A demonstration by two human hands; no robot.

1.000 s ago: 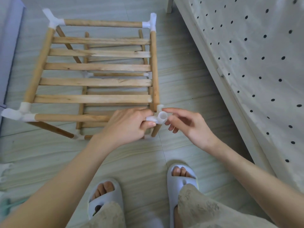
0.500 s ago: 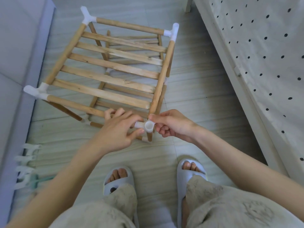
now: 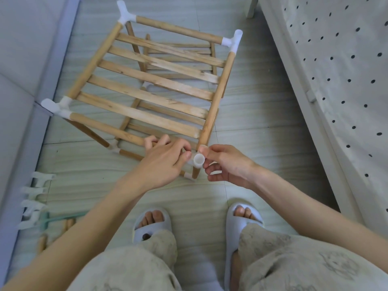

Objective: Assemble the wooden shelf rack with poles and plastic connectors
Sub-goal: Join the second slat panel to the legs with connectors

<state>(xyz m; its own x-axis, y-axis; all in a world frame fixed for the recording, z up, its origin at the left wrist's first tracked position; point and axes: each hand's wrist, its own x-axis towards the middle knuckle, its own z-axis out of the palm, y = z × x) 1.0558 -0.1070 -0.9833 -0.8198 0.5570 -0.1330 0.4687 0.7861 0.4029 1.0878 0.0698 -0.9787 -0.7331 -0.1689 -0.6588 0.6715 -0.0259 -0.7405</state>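
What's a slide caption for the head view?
Both hands, left hand and right hand, seat a white corner connector on the wooden rack.

The left hand [image 3: 162, 162] hides the near pole's right end, and the spare connectors [image 3: 34, 198] at far left are blurred.

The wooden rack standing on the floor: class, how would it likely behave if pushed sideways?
The rack probably weighs little: thin poles, slim slats. It may wobble or rack, since only push-fit white connectors join its corners. It might slide on the smooth floor rather than tip.
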